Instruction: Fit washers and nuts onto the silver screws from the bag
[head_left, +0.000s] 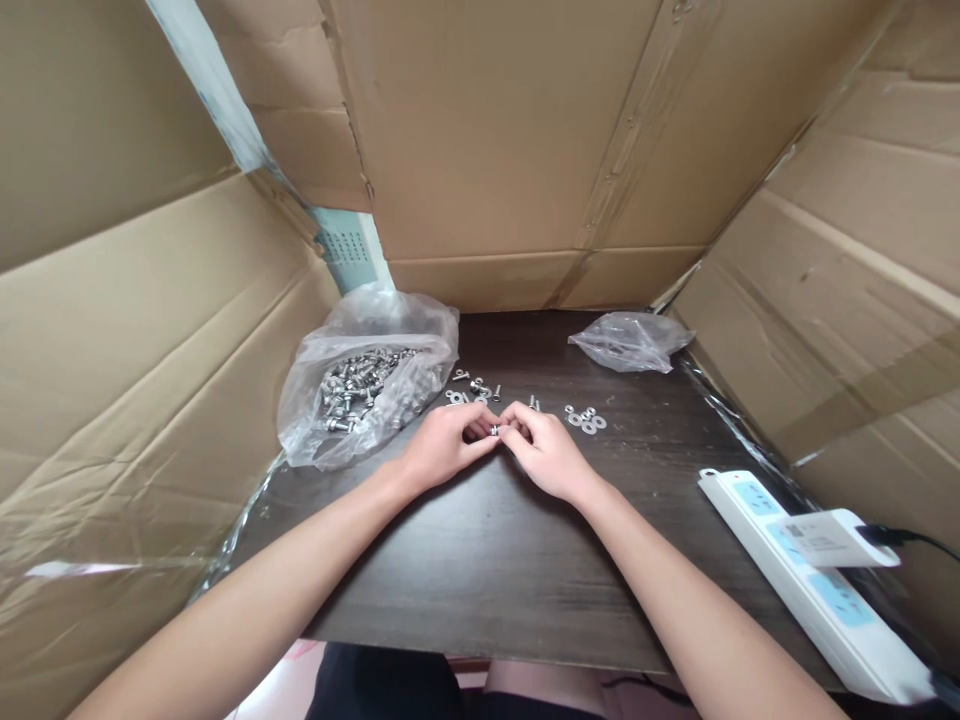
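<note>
My left hand (448,441) and my right hand (546,452) meet at the middle of the dark table, fingertips nearly touching. Pinched between them is a small silver bolt (494,430), mostly covered by fingers; whether a washer or nut sits on it I cannot tell. Just beyond my left hand lie several loose bolts and washers (456,398). A couple of bolts (533,403) rest behind my right hand, and to its right is a small group of flat washers and nuts (588,426).
An open clear plastic bag (300,405) full of bolts (360,385) stands at the back left. Another crumpled plastic bag (632,342) lies back right. A white power strip (795,570) with a plugged-in charger (832,538) runs along the right. Cardboard walls (510,130) enclose the table (480,560).
</note>
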